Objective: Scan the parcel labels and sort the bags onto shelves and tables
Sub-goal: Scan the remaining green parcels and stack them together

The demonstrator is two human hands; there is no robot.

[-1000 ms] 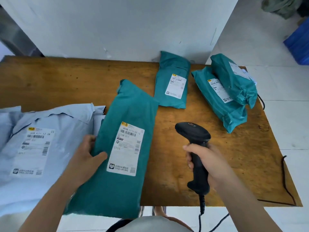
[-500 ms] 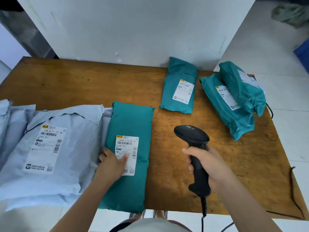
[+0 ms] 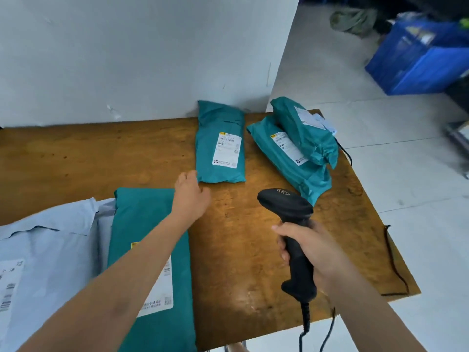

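My right hand (image 3: 313, 246) grips a black barcode scanner (image 3: 289, 212) above the wooden table (image 3: 76, 158), its head pointing away from me. My left hand (image 3: 190, 193) reaches forward, empty, its fingertips close to the lower left corner of a teal labelled bag (image 3: 220, 143) by the wall. A long teal bag (image 3: 149, 219) lies flat under my left forearm, its label partly hidden. Two more teal bags (image 3: 299, 138) are stacked at the table's right end.
Pale blue mailer bags (image 3: 48, 240) with labels overlap at the left front. A white wall (image 3: 127, 52) backs the table. A black cable (image 3: 396, 265) runs along the right edge. A blue crate (image 3: 418, 59) stands on the floor at the far right.
My left hand has let go of the long teal bag's label and moved forward and right toward the bag by the wall. The scanner hand has stayed about where it was.
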